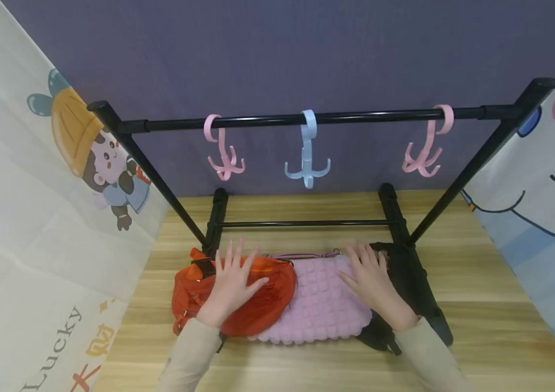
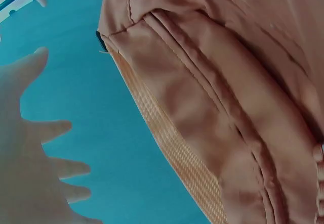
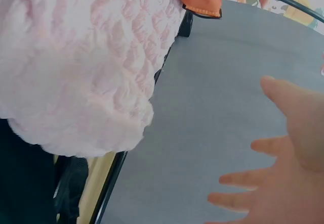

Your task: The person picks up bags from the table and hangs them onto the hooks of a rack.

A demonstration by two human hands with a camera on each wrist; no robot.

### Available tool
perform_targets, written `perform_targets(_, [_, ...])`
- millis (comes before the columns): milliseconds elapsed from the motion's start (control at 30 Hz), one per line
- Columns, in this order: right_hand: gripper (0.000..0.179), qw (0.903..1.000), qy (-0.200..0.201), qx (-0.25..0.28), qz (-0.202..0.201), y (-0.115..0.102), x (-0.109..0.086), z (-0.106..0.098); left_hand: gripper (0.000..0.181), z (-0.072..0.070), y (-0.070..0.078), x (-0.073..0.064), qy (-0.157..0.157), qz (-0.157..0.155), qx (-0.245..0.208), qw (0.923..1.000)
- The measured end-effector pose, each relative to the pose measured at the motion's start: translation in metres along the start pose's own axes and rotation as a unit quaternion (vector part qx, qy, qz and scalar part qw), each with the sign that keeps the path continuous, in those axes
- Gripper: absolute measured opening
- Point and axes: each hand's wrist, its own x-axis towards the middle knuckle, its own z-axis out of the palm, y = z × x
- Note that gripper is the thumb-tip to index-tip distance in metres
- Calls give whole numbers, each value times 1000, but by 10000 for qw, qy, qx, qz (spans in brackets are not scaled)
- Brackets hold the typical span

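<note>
Three bags lie side by side and overlap. The orange-red bag (image 1: pixel 277 296) is at the left, the puffy pink quilted bag (image 1: pixel 323 305) in the middle, and a black bag (image 1: pixel 400 272) at the right, partly covered. My left hand (image 1: pixel 233 283), fingers spread, is over the orange-red bag in the head view. Its wrist view shows that hand (image 2: pixel 30 148) apart from the bag's seamed fabric (image 2: pixel 202 82). Over the right end of the pink bag is my right hand (image 1: pixel 372 277), also spread. In the right wrist view, that hand (image 3: pixel 283 173) holds nothing and stands apart from the pink bag (image 3: pixel 96 77).
A black rack's top bar (image 1: pixel 365 117) spans above the bags. From it hang a left pink hook (image 1: pixel 223 152), a blue hook (image 1: pixel 308 152) and a right pink hook (image 1: pixel 426 147). A low crossbar (image 1: pixel 302 224) joins its feet on the wooden tabletop (image 1: pixel 493 305). Printed cloths flank both sides.
</note>
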Motion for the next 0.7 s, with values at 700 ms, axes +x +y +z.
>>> perform_targets(700, [43,9891,-594,296,-1314,-49,55,17,52,-17,-44,9,-181,527,-146,9983])
